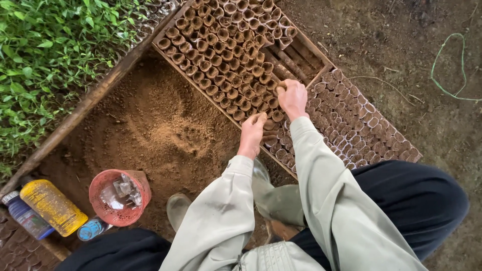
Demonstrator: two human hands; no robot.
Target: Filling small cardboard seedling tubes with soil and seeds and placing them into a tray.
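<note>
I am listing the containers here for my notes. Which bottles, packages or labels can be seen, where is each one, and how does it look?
Yellow bottle: bottom left, lying tilted, cylindrical, speckled label.
Blue bottle: beside the yellow one, left, darker, pale cap.
Small blue container: under the red basket, round.
Red mesh basket: bottom left on soil, holding clear plastic wrappers.
No signs or screens.

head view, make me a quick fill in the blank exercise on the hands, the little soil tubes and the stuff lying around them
1. Both hands, left hand and right hand, rest on rows of small soil-filled ____ in the wooden frame.
2. The mesh basket beside the soil heap is ____ in colour.
3. The bottle lying left of that basket is ____.
4. Green ____ grow at the upper left.

Missing words: tubes; red; yellow; plants
</note>
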